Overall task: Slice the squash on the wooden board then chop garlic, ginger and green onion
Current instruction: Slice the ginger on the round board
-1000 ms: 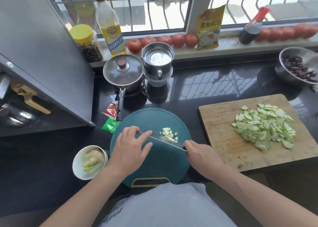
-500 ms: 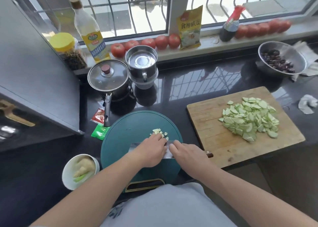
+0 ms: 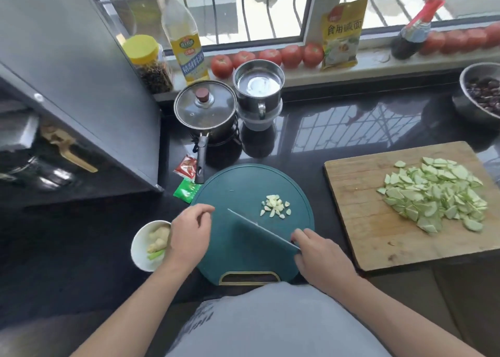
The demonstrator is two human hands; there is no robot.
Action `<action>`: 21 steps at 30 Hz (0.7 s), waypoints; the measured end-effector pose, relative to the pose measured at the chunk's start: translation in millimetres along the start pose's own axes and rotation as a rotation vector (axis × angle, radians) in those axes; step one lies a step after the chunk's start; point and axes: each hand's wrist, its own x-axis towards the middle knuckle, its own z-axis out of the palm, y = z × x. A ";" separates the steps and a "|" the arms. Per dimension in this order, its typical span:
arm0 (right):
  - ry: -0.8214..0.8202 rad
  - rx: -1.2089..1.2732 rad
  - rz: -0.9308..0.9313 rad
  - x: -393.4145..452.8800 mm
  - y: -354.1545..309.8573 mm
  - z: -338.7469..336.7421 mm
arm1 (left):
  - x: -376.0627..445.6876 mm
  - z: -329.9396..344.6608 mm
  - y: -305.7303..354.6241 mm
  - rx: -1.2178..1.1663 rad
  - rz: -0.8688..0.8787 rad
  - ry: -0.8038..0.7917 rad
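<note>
At the far left of the dark bench [image 3: 338, 129] we see a small white bowl [image 3: 140, 251] holding a knob of ginger [image 3: 158, 237] and a piece of green onion [image 3: 155, 254]. Our left hand [image 3: 189, 235] hovers partly over that bowl and the left edge of the round teal cutting board [image 3: 243, 186]; its fingers [image 3: 201, 210] are loosely curled and hold nothing, the thumb tip close to the forefinger. Behind it, beside the board, lie 2 small sachets, 1 red [image 3: 186, 164] and 1 green [image 3: 186, 191], next to the handle of a lidded saucepan [image 3: 205, 110]. A yellow-capped jar [image 3: 148, 62] and an oil bottle [image 3: 184, 35] stand on the windowsill, with 5 tomatoes [image 3: 267, 58] in a row behind a steel cup [image 3: 257, 86]. On the teal board the cleaver [image 3: 259, 235] is tilted, its blade running diagonally from the board's middle down to our right hand [image 3: 322, 256], whose fingers are wrapped round the handle. The chopped garlic [image 3: 276, 209] sits in a small pile just beyond the blade, not touching it. To the right, the wooden board [image 3: 357, 221] carries a heap of pale green squash slices [image 3: 435, 194] on its right half. A yellow packet [image 3: 342, 32] and a dark sauce bottle [image 3: 411, 35] stand on the sill, and a steel bowl [image 3: 468, 105] of dark pieces sits at the far right edge.
</note>
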 end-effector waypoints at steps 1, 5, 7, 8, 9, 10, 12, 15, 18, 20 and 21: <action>-0.009 0.015 -0.008 2.3 -5.3 2.7 | -9.8 -14.5 -15.3 0.028 -0.062 0.093; -0.041 -0.001 -0.054 17.9 -28.7 7.0 | -25.1 -57.3 -70.4 0.283 -0.318 0.060; -0.042 -0.010 -0.077 23.7 -37.6 8.2 | -23.9 -64.4 -84.7 0.435 -0.334 -0.128; -0.041 -0.009 -0.079 25.2 -40.6 8.4 | -22.7 -64.4 -88.1 0.460 -0.301 -0.174; -0.037 -0.003 -0.077 26.4 -42.9 8.2 | -20.9 -63.1 -90.0 0.457 -0.261 -0.187; -0.030 0.007 -0.072 27.7 -44.6 7.8 | -18.7 -61.2 -90.4 0.444 -0.226 -0.185; -0.010 0.042 -0.058 29.6 -46.5 6.6 | -13.1 -56.7 -89.6 0.438 -0.205 -0.179; 0.011 0.067 -0.038 30.0 -48.3 4.4 | -6.5 -49.9 -92.4 0.529 -0.189 -0.175; 0.025 0.073 -0.010 28.4 -47.3 3.2 | -3.1 -49.4 -97.8 0.628 -0.132 -0.173; 0.021 0.077 0.003 26.8 -46.0 3.1 | -1.5 -52.5 -101.8 0.652 -0.068 -0.169; 0.021 0.079 0.006 25.8 -45.6 3.2 | -1.8 -55.0 -102.2 0.670 -0.034 -0.169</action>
